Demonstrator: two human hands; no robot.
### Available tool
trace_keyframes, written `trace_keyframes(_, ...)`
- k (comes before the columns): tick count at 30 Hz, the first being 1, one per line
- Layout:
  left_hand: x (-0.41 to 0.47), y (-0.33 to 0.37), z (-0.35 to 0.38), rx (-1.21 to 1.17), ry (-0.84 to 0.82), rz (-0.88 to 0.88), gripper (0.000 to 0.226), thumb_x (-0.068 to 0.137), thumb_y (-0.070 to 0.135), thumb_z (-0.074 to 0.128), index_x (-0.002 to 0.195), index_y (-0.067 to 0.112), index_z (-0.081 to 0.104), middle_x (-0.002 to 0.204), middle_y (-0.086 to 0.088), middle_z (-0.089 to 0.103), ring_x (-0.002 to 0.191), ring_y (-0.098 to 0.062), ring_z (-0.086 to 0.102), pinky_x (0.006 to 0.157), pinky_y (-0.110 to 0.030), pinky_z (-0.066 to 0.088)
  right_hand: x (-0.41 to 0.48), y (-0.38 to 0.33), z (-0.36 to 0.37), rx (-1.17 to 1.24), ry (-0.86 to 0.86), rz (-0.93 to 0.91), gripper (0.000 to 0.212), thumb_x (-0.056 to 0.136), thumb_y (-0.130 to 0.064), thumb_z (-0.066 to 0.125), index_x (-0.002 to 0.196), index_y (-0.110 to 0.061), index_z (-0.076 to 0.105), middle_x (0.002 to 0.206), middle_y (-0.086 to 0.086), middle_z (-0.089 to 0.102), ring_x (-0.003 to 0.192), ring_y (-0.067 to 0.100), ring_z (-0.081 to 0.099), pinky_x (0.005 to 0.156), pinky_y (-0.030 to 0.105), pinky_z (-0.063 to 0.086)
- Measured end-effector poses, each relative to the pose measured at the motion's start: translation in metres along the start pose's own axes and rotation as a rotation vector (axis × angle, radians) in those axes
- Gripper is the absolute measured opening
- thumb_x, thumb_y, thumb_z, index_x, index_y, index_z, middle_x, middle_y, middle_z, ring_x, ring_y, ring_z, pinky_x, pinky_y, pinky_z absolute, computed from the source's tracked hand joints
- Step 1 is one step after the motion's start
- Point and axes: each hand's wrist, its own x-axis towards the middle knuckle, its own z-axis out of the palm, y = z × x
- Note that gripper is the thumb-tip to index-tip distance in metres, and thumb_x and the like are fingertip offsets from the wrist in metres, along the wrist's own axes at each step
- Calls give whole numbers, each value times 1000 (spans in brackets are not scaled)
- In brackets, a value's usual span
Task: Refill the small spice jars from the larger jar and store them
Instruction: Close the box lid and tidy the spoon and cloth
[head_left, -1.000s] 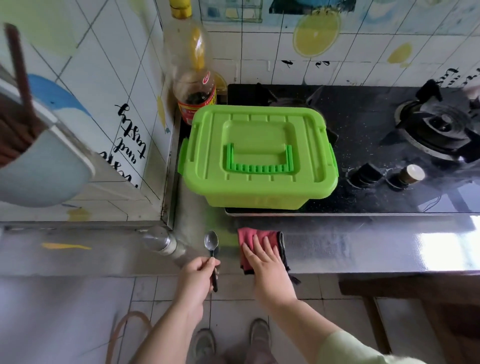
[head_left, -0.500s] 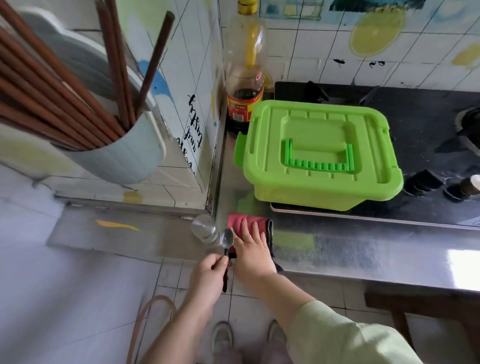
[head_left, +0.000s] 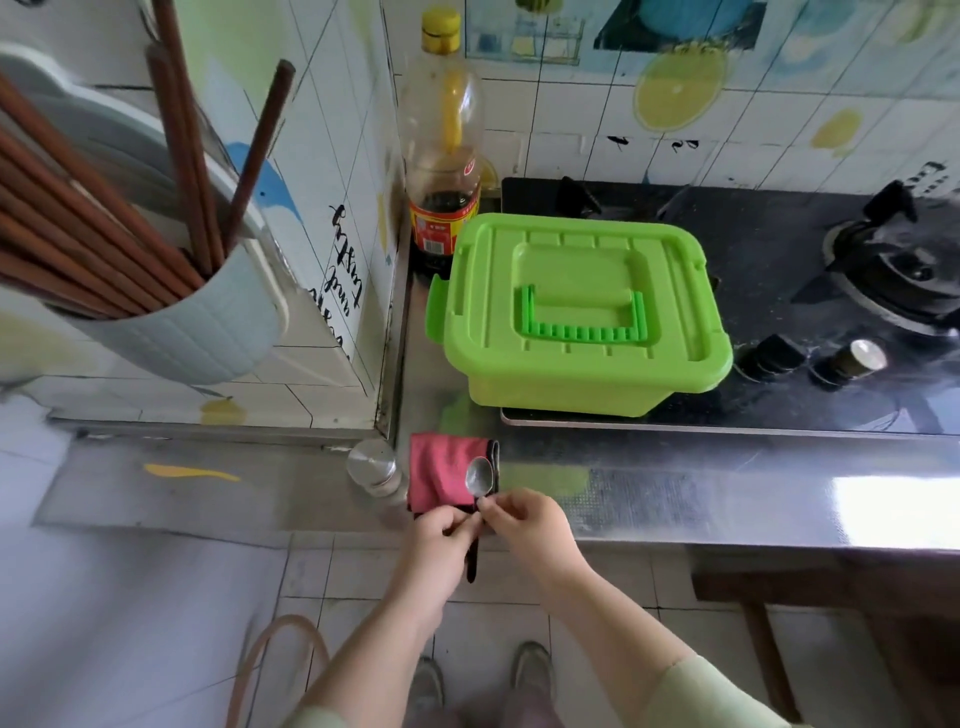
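**Both grips on the spoon at the table's front edge**

Low in the middle of the frame, your left grip was curled round the dark handle of the spoon, and your right grip pinched its neck just under the bowl. The bowl sat over the red cloth at the front edge of the steel table; you could not tell whether it touched the cloth. The small jar, metal lid on, stood upright just left of the cloth. Above them, at the centre of the frame, the green box sat lid shut on the near left corner of the stove. A sauce bottle stood behind it against the tiles. At the upper left, a holder carried chopsticks.
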Motion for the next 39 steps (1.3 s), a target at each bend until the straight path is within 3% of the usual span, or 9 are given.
trace_keyframes(5, 6, -6, 1, 21, -37, 3, 24, 88, 25, 67, 68, 11, 63, 53, 3, 47, 46, -9, 37, 41, -15, 26, 8, 8, -12, -50, -154, 88, 24, 90, -30, 61, 76, -12, 69, 64, 4, 59, 49, 9, 41, 47, 22, 33)
trace_keyframes(7, 8, -13, -2, -10, -11, -11, 22, 86, 24, 69, 69, 10, 66, 56, 3, 57, 50, -9, 45, 45, -16, 32, 14, 6, -14, -79, -97, 110, 26, 91, -27, 58, 73, -10, 65, 57, 1, 52, 47, 11, 40, 47, 23, 33)
trace_keyframes(11, 8, -28, -16, -40, 323, -20, 23, 79, 26, 76, 76, 8, 63, 63, -2, 61, 60, -18, 54, 56, -28, 38, 38, 4, -20, -249, 95, 126, 30, 92, -22, 52, 65, -10, 56, 62, 7, 59, 57, 21, 54, 56, 30, 45)
trace_keyframes(13, 9, -31, -24, -61, 466, -38, 31, 75, 26, 79, 83, 8, 55, 74, -6, 61, 67, -21, 54, 56, -28, 36, 46, 2, -21, -315, 114, 136, 31, 93, -22, 52, 65, -9, 56, 64, 9, 60, 56, 23, 55, 51, 25, 41)
trace_keyframes(19, 29, -24, -42, -65, 550, 63, 72, 68, 25, 85, 126, 14, 44, 114, -6, 55, 96, -21, 57, 79, -34, 45, 59, -4, -17, -458, 122, 114, 39, 94, -26, 51, 57, -14, 52, 54, 2, 53, 50, 18, 49, 43, 22, 29)
trace_keyframes(23, 41, -16, -48, -81, 566, 139, 69, 56, 34, 84, 117, 24, 54, 110, -4, 63, 100, -23, 62, 90, -47, 52, 59, -2, -17, -467, 143, 120, 39, 93, -26, 50, 55, -15, 49, 54, 2, 53, 52, 22, 52, 46, 22, 33)
trace_keyframes(27, 43, -8, -51, -95, 570, 192, 40, 68, 18, 83, 98, 25, 58, 101, -2, 63, 93, -23, 63, 79, -36, 51, 57, -2, -20, -477, 147, 90, 33, 93, -30, 50, 69, -10, 62, 65, 5, 61, 68, 29, 60, 52, 26, 37)
trace_keyframes(34, 23, 5, -44, -119, 607, 326, 35, 69, 24, 83, 97, 22, 64, 94, 10, 63, 84, -6, 61, 75, -26, 50, 38, -2, -26, -311, 256, -50, 17, 92, -31, 56, 103, -21, 62, 93, -6, 65, 83, 17, 61, 69, 32, 50)
trace_keyframes(39, 13, 12, -7, -56, 377, 411, 42, 67, 30, 84, 103, 32, 64, 101, 3, 66, 90, -10, 65, 77, -24, 53, 12, -6, -28, -345, 14, -358, 54, 81, -19, 70, 131, -28, 52, 105, -13, 54, 76, 8, 54, 77, 23, 49)
